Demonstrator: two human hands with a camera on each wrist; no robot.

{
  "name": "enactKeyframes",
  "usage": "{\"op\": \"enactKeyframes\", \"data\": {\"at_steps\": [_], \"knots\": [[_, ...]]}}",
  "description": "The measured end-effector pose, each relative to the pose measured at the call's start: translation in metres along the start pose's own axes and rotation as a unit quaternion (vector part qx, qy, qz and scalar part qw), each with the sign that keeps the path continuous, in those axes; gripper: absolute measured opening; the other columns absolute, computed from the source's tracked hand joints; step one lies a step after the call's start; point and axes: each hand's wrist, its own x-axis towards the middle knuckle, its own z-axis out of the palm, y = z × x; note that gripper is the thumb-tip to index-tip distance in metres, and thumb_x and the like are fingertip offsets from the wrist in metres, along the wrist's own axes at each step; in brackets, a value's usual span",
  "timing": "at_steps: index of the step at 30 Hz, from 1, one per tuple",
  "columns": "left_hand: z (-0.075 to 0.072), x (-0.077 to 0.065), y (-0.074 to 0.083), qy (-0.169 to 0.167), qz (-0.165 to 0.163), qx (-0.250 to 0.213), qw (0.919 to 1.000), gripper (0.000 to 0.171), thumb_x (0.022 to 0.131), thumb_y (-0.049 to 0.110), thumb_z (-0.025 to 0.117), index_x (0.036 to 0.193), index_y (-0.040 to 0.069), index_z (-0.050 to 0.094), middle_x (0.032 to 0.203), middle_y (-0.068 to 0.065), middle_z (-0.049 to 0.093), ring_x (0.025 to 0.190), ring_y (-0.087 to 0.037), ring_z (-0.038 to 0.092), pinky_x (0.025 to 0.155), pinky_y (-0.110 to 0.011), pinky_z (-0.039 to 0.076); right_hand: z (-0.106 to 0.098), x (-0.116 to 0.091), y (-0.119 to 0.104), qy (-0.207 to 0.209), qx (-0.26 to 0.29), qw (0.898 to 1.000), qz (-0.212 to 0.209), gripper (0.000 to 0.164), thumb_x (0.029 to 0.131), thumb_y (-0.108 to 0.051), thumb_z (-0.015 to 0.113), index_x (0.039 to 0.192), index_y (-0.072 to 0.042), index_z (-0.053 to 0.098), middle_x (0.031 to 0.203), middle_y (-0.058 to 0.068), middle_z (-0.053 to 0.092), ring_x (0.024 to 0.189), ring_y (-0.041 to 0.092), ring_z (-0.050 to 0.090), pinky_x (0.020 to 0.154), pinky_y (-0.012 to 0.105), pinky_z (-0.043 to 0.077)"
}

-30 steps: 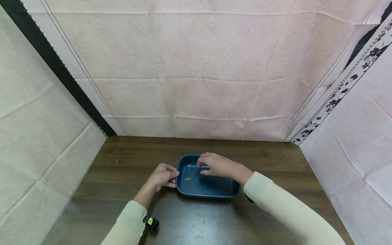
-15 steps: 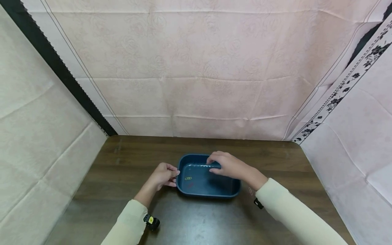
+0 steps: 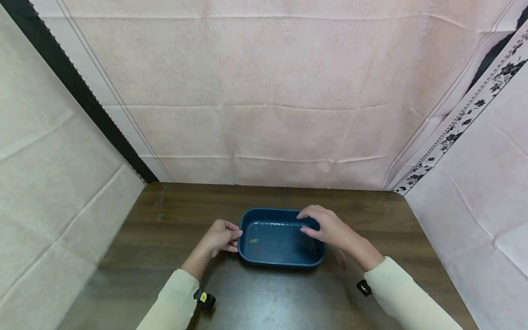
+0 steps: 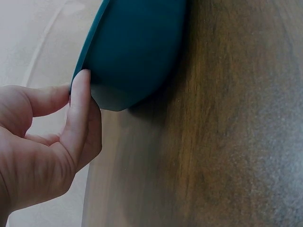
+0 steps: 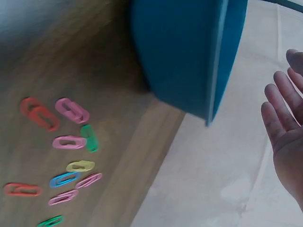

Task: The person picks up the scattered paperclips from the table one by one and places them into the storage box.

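Observation:
A dark blue plastic tray [image 3: 284, 243] stands on the wooden table, with a yellow paper clip [image 3: 253, 240] and a faint red one [image 3: 257, 250] on its floor at the left. My left hand [image 3: 217, 237] pinches the tray's left rim between thumb and finger, as the left wrist view also shows. My right hand [image 3: 327, 225] hovers over the tray's right end, thumb and fingers apart, holding nothing visible. In the right wrist view, several loose paper clips lie beside the tray, among them a red one [image 5: 40, 114], a pink one [image 5: 72, 110] and a green one [image 5: 89, 137].
The brown table [image 3: 185, 201] reaches back to a pale cloth wall [image 3: 264, 137]. Similar cloth hangs at left and right, the right one with a black floral border [image 3: 453, 133]. A small black camera [image 3: 204, 299] sits at the left wrist.
My right hand has moved right, from over the tray's middle to its right end, uncovering paper clips on the table. My left hand and the tray stay in place.

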Motion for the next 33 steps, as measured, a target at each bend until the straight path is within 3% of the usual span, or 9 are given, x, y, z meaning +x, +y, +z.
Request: {"op": "enactKeyframes", "data": {"at_steps": [2,5,7,9,17,27,30,33], "knots": [[0.0,0.0,0.0,0.0,0.001,0.001,1.0,0.023,0.101,0.01,0.066,0.116,-0.007,0.063,0.095,-0.021,0.064,0.071,-0.022,0.064,0.067,-0.035,0.066,-0.001,-0.007,0.003,0.012,0.0,1.0,-0.002,0.033,0.091,-0.016,0.081,0.121,-0.014,0.069,0.124,0.002,0.068,0.102,0.017,0.066,0.086,0.036,0.064],[-0.001,0.0,0.0,0.001,0.001,0.002,1.0,0.023,0.101,0.01,0.066,0.116,-0.007,0.063,0.094,-0.021,0.064,0.071,-0.021,0.064,0.067,-0.035,0.066,-0.001,-0.017,0.009,0.031,-0.007,0.999,-0.009,0.035,0.089,-0.013,0.082,0.121,-0.014,0.068,0.124,0.002,0.068,0.101,0.018,0.067,0.084,0.036,0.064],[-0.001,0.0,0.0,0.001,0.001,0.002,1.0,0.022,0.101,0.01,0.067,0.115,-0.007,0.063,0.094,-0.02,0.064,0.071,-0.021,0.064,0.067,-0.035,0.066,-0.001,-0.024,0.013,0.044,-0.014,0.999,-0.012,0.036,0.088,-0.012,0.083,0.121,-0.014,0.069,0.123,0.002,0.068,0.103,0.019,0.067,0.085,0.038,0.063],[-0.001,0.0,0.001,0.001,0.0,0.003,1.0,0.022,0.101,0.01,0.066,0.115,-0.007,0.063,0.094,-0.02,0.064,0.071,-0.021,0.064,0.067,-0.035,0.066,-0.001,-0.031,0.018,0.053,-0.024,0.998,-0.01,0.037,0.087,-0.013,0.084,0.121,-0.015,0.069,0.123,0.001,0.069,0.115,0.02,0.066,0.095,0.043,0.061],[0.0,0.001,0.001,0.001,-0.003,-0.001,1.0,0.021,0.101,0.008,0.065,0.115,-0.008,0.063,0.091,-0.017,0.064,0.071,-0.021,0.065,0.067,-0.036,0.066,-0.003,-0.053,0.034,0.081,-0.039,0.996,0.007,0.037,0.086,-0.012,0.084,0.121,-0.01,0.071,0.12,0.0,0.071,0.116,0.021,0.066,0.093,0.046,0.061],[-0.001,0.0,0.0,-0.001,-0.002,-0.001,1.0,0.021,0.101,0.008,0.065,0.116,-0.007,0.062,0.092,-0.018,0.064,0.072,-0.022,0.065,0.067,-0.036,0.066,-0.004,-0.076,0.048,0.102,-0.055,0.992,0.057,0.046,0.085,-0.01,0.085,0.128,-0.012,0.069,0.126,0.002,0.071,0.118,0.025,0.066,0.092,0.05,0.06],[-0.001,0.0,0.0,-0.002,-0.001,-0.001,1.0,0.021,0.101,0.008,0.065,0.116,-0.007,0.062,0.092,-0.018,0.064,0.072,-0.022,0.065,0.067,-0.036,0.066,-0.007,-0.083,0.053,0.113,-0.063,0.989,0.073,0.048,0.084,-0.011,0.085,0.13,-0.015,0.069,0.126,0.001,0.071,0.118,0.024,0.067,0.095,0.04,0.058],[-0.001,0.0,0.001,-0.002,-0.002,-0.001,1.0,0.022,0.101,0.008,0.065,0.116,-0.007,0.063,0.092,-0.018,0.064,0.072,-0.021,0.065,0.067,-0.036,0.066,-0.009,-0.091,0.06,0.124,-0.061,0.987,0.086,0.049,0.084,-0.009,0.085,0.13,-0.017,0.069,0.126,0.0,0.071,0.117,0.023,0.067,0.098,0.015,0.051]]}}
